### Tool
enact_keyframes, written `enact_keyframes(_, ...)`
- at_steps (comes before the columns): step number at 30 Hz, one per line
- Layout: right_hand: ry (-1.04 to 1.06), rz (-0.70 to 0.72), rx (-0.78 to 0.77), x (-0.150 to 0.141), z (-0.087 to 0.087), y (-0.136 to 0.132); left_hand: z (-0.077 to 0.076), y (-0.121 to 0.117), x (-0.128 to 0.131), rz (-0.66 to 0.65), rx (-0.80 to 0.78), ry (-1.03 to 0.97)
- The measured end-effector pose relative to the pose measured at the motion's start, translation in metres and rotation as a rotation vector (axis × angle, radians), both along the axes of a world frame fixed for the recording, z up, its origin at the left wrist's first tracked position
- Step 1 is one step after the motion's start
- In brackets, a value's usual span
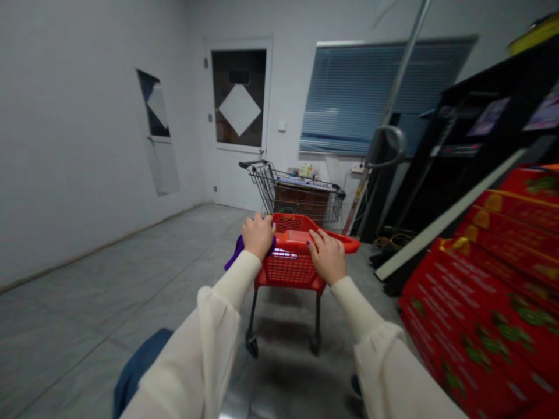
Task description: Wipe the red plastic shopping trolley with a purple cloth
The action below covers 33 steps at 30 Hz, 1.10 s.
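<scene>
Grey floor (183, 250), white walls (87, 116); a red cart (290, 270) stands near a wire cart (262, 181), left hand (257, 234) closed over purple cloth (237, 252) on the red handle (350, 244), right hand (328, 256) gripping that handle, fingers curled

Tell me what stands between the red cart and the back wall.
A black wire cart, seen in the head view beyond the red cart and in front of the back wall.
</scene>
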State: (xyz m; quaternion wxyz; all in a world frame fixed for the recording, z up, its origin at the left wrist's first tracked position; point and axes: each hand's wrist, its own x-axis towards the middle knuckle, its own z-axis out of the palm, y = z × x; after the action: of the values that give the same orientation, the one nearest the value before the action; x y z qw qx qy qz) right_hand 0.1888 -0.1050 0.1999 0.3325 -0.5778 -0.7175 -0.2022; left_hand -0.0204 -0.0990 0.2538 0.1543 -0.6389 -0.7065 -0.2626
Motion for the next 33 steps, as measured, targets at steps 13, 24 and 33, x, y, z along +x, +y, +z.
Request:
enact_keyframes(13, 0.032, -0.007, 0.030, -0.013, -0.003, -0.009, 0.004, 0.004, -0.004, -0.004, -0.036, -0.037)
enact_keyframes(24, -0.146, 0.100, -0.029, 0.006, 0.009, -0.008, -0.001, -0.001, 0.024, -0.132, 0.006, 0.011)
enact_keyframes(33, -0.048, -0.020, 0.011, 0.023, 0.003, -0.013, -0.005, 0.000, 0.017, -0.027, 0.075, -0.044)
